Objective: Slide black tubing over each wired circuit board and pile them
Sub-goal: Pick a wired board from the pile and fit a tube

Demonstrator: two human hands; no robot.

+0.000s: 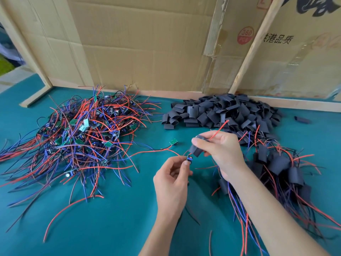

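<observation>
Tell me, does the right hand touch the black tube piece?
Touching. In the head view the right hand pinches the black tube piece between thumb and fingers, just above the small board that the left hand holds.

Assembly workshop; heaped wired boards (79,130); cardboard partitions (147,43).

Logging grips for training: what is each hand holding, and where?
Left hand pinches the small wired circuit board by its edge; right hand grips the black tubing piece at its upper end.

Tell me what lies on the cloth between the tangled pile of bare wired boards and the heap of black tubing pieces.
Head view: mostly bare green cloth separates the wired boards from the tubing heap; only stray wire ends and one loose green board with its red lead lie there.
</observation>
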